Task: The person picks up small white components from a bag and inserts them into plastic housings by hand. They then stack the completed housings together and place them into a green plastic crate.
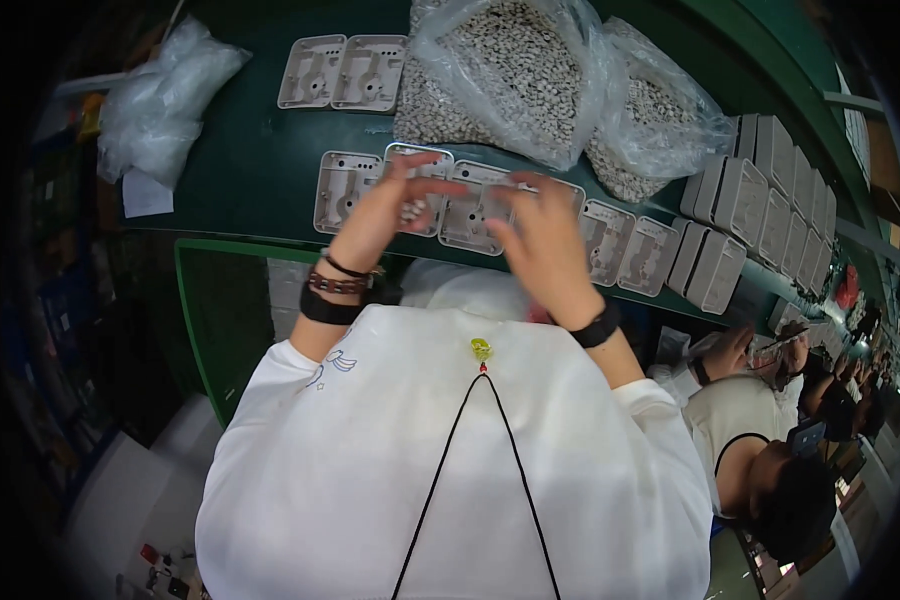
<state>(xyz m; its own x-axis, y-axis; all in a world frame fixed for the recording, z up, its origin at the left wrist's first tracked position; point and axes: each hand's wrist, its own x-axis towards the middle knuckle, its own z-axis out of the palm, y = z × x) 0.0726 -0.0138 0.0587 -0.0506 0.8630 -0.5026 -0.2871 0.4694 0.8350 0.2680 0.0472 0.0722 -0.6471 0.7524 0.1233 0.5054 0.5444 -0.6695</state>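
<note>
A row of light grey plastic housings (341, 192), open side up with posts and holes inside, lies along the near edge of the green table. Over the left part of this row is my left hand (382, 212). Its lower fingers are curled around several small whitish pieces (413, 211), while the thumb and forefinger stretch rightward. My right hand (548, 238) hovers over the middle housings (465, 218), thumb and forefinger apart, and I see nothing between them. Its other fingers are slightly blurred. Further right in the row are more housings (651, 256).
Two housings (368, 75) lie farther back. Large clear bags of small whitish pieces (515, 70) sit behind the row. A crumpled plastic bag (170, 95) is at the left. Stacked housings (740, 200) stand on the right, with another person (760, 450) working beyond them.
</note>
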